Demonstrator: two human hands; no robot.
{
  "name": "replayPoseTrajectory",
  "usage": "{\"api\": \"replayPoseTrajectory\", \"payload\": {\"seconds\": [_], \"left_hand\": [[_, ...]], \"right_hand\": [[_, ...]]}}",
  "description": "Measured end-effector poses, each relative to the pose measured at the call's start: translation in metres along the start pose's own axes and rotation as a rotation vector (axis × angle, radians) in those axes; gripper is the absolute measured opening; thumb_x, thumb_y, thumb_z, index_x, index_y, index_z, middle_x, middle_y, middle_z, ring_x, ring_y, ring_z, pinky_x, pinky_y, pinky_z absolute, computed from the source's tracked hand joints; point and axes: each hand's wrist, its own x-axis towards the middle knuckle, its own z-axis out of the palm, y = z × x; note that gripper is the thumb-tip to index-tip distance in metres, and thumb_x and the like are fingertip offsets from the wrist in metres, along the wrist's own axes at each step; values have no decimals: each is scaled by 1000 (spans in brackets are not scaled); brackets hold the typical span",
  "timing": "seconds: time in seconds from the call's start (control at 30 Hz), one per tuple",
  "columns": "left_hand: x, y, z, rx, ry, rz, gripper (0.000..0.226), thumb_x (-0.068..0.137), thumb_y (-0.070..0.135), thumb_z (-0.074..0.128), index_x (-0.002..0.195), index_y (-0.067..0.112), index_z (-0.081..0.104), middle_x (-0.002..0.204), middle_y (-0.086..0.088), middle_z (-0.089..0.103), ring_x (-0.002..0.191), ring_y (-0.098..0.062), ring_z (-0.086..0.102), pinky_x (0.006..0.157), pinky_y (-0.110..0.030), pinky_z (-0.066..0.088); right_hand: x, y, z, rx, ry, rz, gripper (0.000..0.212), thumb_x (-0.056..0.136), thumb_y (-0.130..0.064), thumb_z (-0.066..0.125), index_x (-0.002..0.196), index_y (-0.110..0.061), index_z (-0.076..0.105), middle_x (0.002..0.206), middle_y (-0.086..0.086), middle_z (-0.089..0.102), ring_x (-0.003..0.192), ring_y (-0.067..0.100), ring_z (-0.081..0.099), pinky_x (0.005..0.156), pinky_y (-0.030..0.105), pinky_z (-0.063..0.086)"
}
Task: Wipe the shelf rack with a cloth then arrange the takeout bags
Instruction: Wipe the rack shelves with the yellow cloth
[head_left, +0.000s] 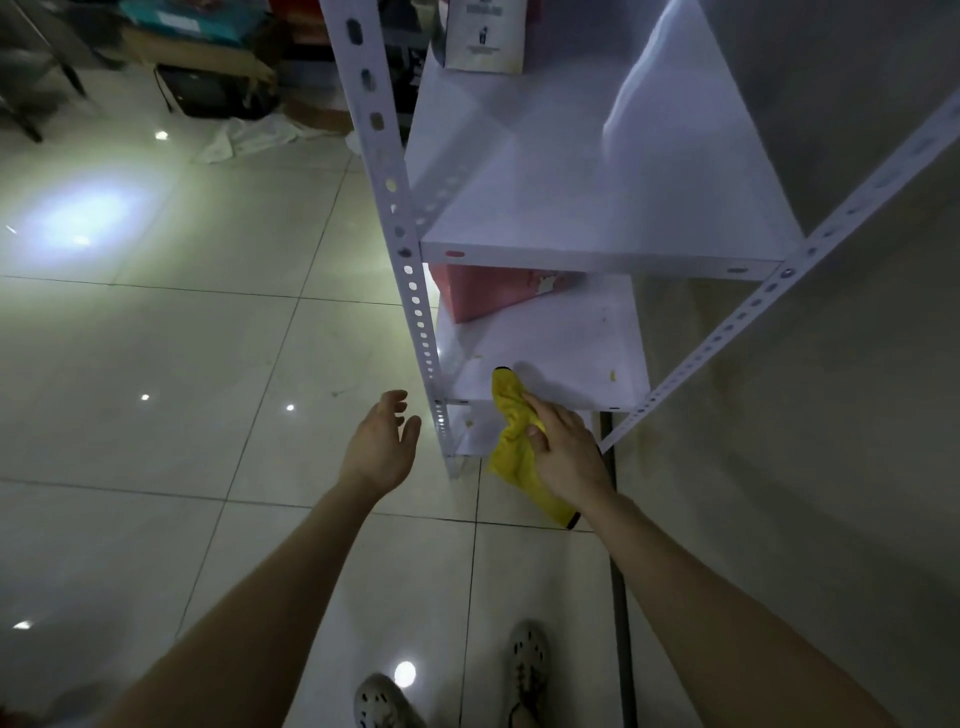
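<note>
A white metal shelf rack (410, 291) with slotted posts stands against the wall on the right. My right hand (566, 452) grips a yellow cloth (511, 436) at the front edge of a lower shelf (561, 353), which carries small yellowish spots. A pink takeout bag (483, 293) stands at the back left of that shelf. A white takeout bag (485, 36) with printed text sits at the far end of the higher shelf (597, 197). My left hand (382, 444) hovers open, left of the rack's front post, holding nothing.
Glossy pale floor tiles spread to the left. Boxes, a dark bag (213, 93) and a crumpled white sheet (249, 137) lie at the back. My two feet in light clogs (527, 660) stand near the rack's front. A grey wall runs along the right.
</note>
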Motion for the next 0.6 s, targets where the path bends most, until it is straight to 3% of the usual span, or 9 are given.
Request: {"api": "replayPoseTrajectory", "payload": {"seconds": [0.23,0.4,0.6], "left_hand": [[28,-27,25,-15,-34,32,51,110,28,59,156,11,45,151,-9,62,133,-29,64,109,-45,53],[58,-60,68,-8,20,51,54,109,28,62,158,15,44,150,-13,62,135,-30,62,106,-44,54],[95,-106,140,-56,68,56,77,100,36,77,162,19,35,156,-8,56,140,-29,57,105,-44,52]], "right_hand": [[56,-2,9,-166,21,-30,54,110,-24,46,163,-30,40,154,3,54,139,29,46,111,46,40],[123,10,22,-262,78,-183,52,104,-15,53,156,-22,53,147,9,61,132,36,54,110,50,40],[168,64,65,-250,8,-159,58,103,-22,48,161,-24,44,167,7,40,153,32,36,123,54,26]]}}
